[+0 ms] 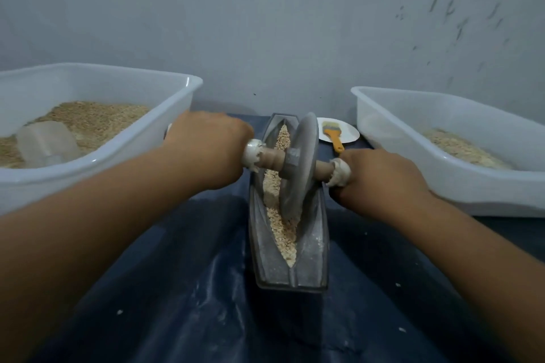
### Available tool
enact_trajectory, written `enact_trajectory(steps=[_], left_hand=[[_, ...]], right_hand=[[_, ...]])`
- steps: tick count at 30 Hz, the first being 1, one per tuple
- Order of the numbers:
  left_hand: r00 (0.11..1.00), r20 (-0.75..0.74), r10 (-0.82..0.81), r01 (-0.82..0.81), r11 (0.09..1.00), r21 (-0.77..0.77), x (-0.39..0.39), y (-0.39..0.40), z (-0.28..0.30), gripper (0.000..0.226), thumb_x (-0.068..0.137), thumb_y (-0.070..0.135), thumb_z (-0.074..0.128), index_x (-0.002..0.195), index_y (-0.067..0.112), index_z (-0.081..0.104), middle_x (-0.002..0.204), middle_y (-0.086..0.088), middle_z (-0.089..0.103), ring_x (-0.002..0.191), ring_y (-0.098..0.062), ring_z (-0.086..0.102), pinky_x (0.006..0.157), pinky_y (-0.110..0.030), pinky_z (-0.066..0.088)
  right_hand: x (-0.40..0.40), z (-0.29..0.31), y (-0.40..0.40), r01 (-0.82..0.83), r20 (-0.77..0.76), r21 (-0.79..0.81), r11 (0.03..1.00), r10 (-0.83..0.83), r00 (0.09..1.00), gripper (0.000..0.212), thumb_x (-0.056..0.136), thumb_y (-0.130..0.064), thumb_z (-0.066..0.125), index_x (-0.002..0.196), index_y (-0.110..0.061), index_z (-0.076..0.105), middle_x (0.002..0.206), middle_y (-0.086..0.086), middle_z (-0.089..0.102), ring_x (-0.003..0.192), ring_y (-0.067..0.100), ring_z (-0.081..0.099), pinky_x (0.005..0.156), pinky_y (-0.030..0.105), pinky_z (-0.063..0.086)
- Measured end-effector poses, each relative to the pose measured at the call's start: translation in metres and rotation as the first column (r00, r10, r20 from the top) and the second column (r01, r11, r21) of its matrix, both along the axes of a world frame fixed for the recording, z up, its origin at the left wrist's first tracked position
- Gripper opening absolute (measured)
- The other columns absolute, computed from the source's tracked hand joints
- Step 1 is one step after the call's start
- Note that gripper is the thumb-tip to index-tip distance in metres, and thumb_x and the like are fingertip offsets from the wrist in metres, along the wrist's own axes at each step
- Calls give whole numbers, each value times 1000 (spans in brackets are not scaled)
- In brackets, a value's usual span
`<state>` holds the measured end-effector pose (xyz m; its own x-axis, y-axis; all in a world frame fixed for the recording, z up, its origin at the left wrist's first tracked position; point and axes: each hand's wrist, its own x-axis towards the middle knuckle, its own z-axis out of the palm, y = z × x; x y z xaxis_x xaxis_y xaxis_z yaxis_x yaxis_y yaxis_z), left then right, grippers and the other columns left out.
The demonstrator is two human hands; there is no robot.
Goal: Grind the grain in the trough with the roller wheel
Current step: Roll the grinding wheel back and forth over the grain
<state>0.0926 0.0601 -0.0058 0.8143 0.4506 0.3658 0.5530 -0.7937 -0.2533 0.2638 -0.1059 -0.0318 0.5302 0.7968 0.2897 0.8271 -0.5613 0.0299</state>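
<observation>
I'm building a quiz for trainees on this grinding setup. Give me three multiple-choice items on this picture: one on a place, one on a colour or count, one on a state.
1. Where does the brush lie?
A. On a white plate beyond the trough
B. In the left tub
C. Inside the trough

2. How many white tubs stand on the table?
A. One
B. Two
C. Three

3. What are the hands doing?
A. Both hang free
B. Only one holds the axle
C. Each grips one end of the wheel's axle

Answers:
1 A: the brush with the orange handle rests on the plate behind the trough.
2 B: one tub on the left, another tub on the right.
3 C: the left hand and the right hand are each curled round an end of the axle, with the wheel standing in the grain.
</observation>
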Motion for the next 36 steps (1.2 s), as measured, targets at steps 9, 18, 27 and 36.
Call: enact_trajectory(steps=[9, 18, 27, 36], left_hand=[[999, 30, 24, -25, 999, 43, -41, -33, 7, 21, 73, 27, 56, 63, 28, 37, 57, 8, 46, 49, -2, 38, 45, -23, 24], [997, 71, -17, 6, 989, 149, -46, -30, 5, 21, 66, 31, 60, 61, 29, 40, 49, 9, 42, 45, 1, 32, 43, -19, 18], [997, 77, 20, -20, 1000, 8, 13, 16, -9, 25, 71, 26, 61, 63, 27, 37, 61, 7, 47, 56, -17, 45, 56, -28, 34], [984, 165, 68, -69, 998, -2, 62, 57, -5, 17, 74, 19, 61, 78, 28, 47, 64, 5, 44, 60, -18, 44, 52, -28, 28]], right_hand=[[-33, 16, -32, -14, -7, -10, 1000, 14, 1000, 18, 69, -47, 57, 67, -31, 50, 63, -11, 56, 58, 7, 52, 46, 24, 32], [-45, 30, -41, -53, -160, -110, 993, 35, 986, 15, 68, -50, 62, 72, -55, 49, 59, -13, 58, 54, 1, 53, 45, 24, 31], [12, 4, 21, 48, 9, -71, 996, -48, 999, 17, 71, -37, 55, 62, -25, 48, 60, -9, 53, 53, 11, 49, 47, 23, 32], [54, 6, 79, 74, 227, 161, 984, -109, 968, 17, 75, -30, 52, 61, -23, 45, 57, -5, 46, 47, 16, 37, 46, 21, 23]])
